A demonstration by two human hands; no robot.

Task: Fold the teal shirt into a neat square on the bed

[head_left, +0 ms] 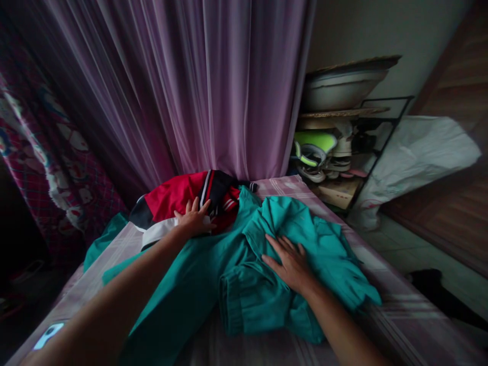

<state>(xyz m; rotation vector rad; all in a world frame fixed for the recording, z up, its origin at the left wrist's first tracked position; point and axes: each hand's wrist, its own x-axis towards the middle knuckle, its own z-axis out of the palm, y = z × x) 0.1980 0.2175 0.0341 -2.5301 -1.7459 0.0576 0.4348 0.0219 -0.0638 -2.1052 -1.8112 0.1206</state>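
Observation:
Spread over the plaid-covered surface is a green garment point(251, 305) with an elastic-looking waistband or cuff near the front. My right hand point(292, 262) lies on its crumpled right part, fingers outstretched. Farther left, my left hand point(194, 218) reaches to a bundle of red, black and white clothing point(179, 193) with striped trim. Its fingers are spread over the red and black cloth, beside a white part of the bundle. Neither hand grips anything. My left forearm hides part of the green fabric beneath it.
A purple curtain point(229, 91) hangs behind the plaid cover point(282, 185). At the back right, a rack point(396, 122) holds shoes point(339, 165) and a large basin point(343, 89). A white plastic bag point(415, 152) hangs beside it. A phone point(49, 335) lies at the front left.

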